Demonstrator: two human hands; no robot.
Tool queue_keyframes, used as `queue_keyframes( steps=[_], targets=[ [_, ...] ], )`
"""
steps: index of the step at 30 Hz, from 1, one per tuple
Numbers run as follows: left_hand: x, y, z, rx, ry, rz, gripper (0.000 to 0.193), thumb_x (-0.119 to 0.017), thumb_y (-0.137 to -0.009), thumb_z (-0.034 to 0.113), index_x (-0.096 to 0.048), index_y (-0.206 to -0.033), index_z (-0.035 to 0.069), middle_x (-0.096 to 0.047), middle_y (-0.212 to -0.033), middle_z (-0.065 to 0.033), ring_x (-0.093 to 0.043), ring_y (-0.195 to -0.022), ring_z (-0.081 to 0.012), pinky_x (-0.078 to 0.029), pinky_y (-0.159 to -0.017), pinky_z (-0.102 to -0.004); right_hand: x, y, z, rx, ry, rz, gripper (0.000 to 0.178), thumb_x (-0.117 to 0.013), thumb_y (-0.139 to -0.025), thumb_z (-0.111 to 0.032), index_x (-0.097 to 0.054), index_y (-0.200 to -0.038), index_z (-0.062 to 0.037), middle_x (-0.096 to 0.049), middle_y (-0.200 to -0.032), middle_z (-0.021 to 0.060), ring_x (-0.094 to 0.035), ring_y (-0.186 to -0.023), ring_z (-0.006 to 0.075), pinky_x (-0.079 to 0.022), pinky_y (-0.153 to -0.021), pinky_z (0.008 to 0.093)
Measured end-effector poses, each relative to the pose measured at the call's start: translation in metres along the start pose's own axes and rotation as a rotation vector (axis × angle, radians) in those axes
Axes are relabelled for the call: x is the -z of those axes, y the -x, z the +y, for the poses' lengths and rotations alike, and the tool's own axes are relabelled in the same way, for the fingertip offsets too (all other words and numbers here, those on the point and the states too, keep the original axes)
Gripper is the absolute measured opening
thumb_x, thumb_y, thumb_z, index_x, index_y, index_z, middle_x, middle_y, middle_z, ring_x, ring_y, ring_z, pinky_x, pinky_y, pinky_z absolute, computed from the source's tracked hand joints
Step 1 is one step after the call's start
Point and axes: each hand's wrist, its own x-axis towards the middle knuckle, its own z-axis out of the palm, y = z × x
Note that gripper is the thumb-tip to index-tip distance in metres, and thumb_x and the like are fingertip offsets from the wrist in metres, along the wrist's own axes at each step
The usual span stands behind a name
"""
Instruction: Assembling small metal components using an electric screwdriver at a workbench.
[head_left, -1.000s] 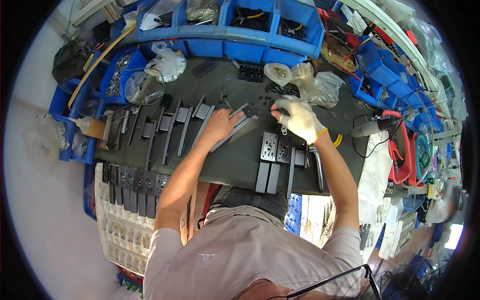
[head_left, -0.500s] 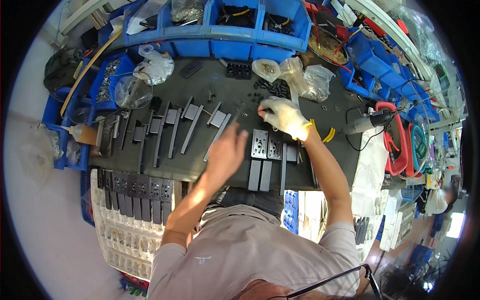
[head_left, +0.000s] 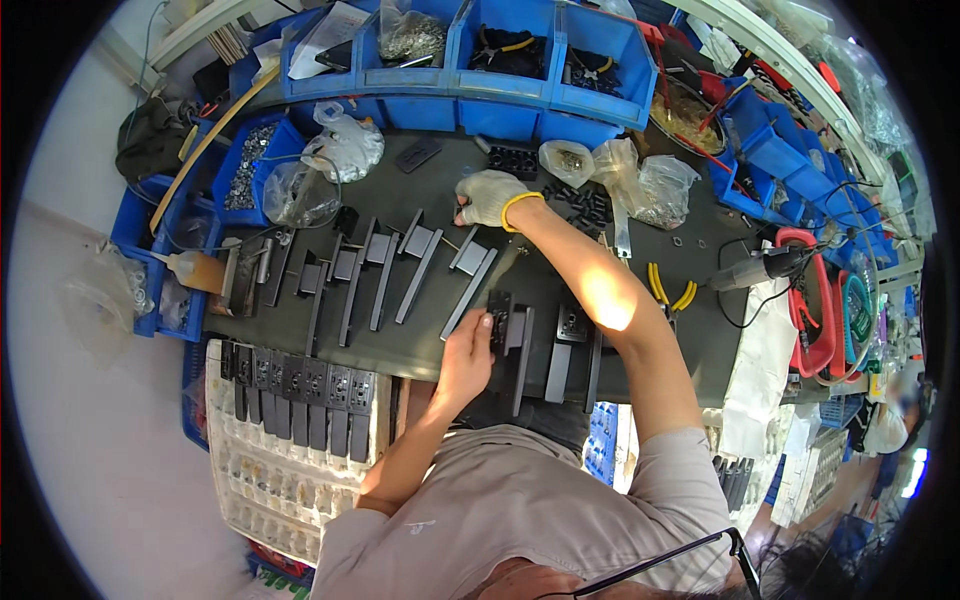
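Note:
My bare left hand (head_left: 468, 355) is closed on the edge of a black door handle (head_left: 518, 355), tilted at the front of the bench. The handle has a drilled plate and a long flat bar. My right hand (head_left: 492, 198), in a white glove with a yellow cuff, reaches across to the middle of the bench. Its fingers are pinched together, and whatever they hold is too small to make out. Another black handle with a drilled plate (head_left: 571, 325) lies right of the held one. Left of it, several black handles (head_left: 420, 245) stand in a slanted row.
Blue bins (head_left: 505, 85) of hardware line the back. Small black parts (head_left: 580, 205) and bags of fittings (head_left: 665, 190) lie beyond my right arm. Yellow-handled pliers (head_left: 672, 288) and a power screwdriver (head_left: 750, 268) are at right. A tray of black handles (head_left: 285, 450) sits at lower left.
My right hand has moved left from above the drilled plates to the middle of the bench. My left hand has come down and taken hold of a handle, raising and tilting it. The view has shifted slightly.

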Motion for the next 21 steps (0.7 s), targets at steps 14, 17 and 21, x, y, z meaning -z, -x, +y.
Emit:
queue_keyframes(
  steps=[14,17,21],
  targets=[
    [0.031,0.007,0.001,0.675,1.141,-0.044,0.03,-0.041,-0.101,0.023,-0.058,-0.112,0.0,-0.06,-0.084,-0.0052,-0.05,-0.066,-0.0126,-0.039,-0.053,-0.0248,0.043,0.078,-0.007,-0.101,-0.094,0.09,0.03,-0.07,-0.08,-0.025,-0.073,-0.099,-0.0012,-0.073,-0.101,0.0233,-0.071,-0.096,0.0399,-0.056,-0.084,0.0467],
    [0.032,0.0,-0.003,0.689,1.275,-0.189,0.031,-0.041,-0.101,0.024,-0.058,-0.112,0.001,-0.054,-0.085,-0.0036,-0.047,-0.064,-0.0123,-0.039,-0.05,-0.0232,0.087,0.162,-0.045,-0.089,-0.295,-0.072,0.026,-0.068,-0.083,-0.024,-0.072,-0.097,-0.0024,-0.073,-0.092,0.0213,-0.072,-0.091,0.0377,-0.055,-0.079,0.0433],
    [0.014,-0.005,0.01,0.666,1.304,-0.158,0.04,-0.041,-0.103,0.037,-0.059,-0.111,0.002,-0.05,-0.087,-0.0027,-0.043,-0.061,-0.0125,-0.042,-0.05,-0.0244,0.094,0.224,-0.078,0.029,-0.142,-0.147,0.026,-0.073,-0.08,-0.022,-0.073,-0.101,-0.0059,-0.072,-0.083,0.0175,-0.072,-0.078,0.0355,-0.056,-0.072,0.0411]
  ],
)
